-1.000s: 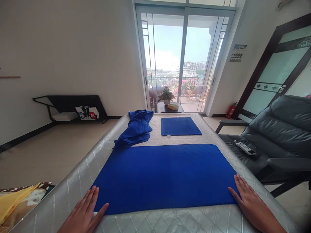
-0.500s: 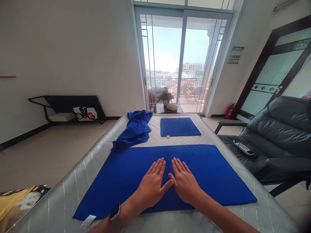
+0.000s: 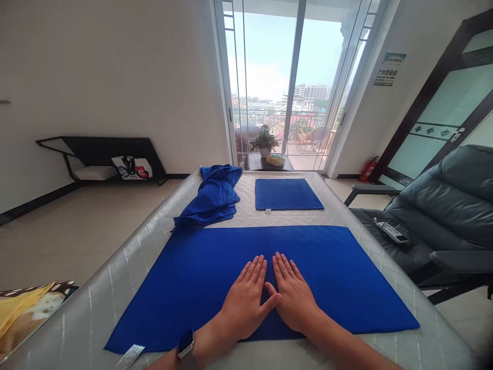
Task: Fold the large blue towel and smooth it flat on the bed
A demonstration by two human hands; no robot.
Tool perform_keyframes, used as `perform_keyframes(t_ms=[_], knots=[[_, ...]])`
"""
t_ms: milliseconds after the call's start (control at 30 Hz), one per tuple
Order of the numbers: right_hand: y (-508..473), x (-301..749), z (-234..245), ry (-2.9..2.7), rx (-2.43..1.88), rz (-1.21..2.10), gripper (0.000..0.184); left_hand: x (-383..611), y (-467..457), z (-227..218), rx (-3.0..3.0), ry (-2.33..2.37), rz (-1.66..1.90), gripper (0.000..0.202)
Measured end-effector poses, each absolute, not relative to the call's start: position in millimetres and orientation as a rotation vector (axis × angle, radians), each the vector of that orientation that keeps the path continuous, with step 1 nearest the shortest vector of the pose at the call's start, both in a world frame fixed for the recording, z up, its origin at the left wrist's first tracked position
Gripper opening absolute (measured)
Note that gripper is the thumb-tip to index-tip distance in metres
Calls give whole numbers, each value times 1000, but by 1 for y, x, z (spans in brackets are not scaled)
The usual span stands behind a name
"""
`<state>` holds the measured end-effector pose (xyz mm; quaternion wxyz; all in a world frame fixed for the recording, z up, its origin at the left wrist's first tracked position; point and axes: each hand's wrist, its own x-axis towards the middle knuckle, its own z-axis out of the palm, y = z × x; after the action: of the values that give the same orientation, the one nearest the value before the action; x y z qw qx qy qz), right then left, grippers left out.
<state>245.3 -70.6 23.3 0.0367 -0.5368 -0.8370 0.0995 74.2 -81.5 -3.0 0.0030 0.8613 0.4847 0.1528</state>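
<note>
A large blue towel [image 3: 192,277] lies spread flat on a silver quilted mattress [image 3: 96,313]. My left hand [image 3: 246,300] and my right hand [image 3: 295,295] rest flat on the towel's middle, side by side, fingers stretched out and thumbs touching; neither holds anything. A watch is on my left wrist. A white label [image 3: 131,355] sticks out at the towel's near left corner. Farther back lie a small folded blue towel [image 3: 287,194] and, to its left, a crumpled blue towel [image 3: 213,198].
A dark grey recliner [image 3: 442,216] with a remote [image 3: 392,231] on its seat stands to the right. Beyond the mattress a small table holds a potted plant [image 3: 265,143] before glass balcony doors. A black shelf [image 3: 100,156] leans at the left wall.
My hands moved from the towel's near corners to its middle and now lie together flat. The towel's near edge sits a little closer and wider than before.
</note>
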Motion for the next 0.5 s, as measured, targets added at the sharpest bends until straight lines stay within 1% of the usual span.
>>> perform_keyframes(t_ms=[167,300,500], knots=[[-72,250,26,-2547,-1688,339,72,74,-81,-5,2710,1528,511,74],[-71,259,24,-2524,-1707,305,74,70,-80,-7,2682,1571,493,75],[-65,305,21,-2461,-1792,228,75,23,-77,-17,2683,1661,446,74]])
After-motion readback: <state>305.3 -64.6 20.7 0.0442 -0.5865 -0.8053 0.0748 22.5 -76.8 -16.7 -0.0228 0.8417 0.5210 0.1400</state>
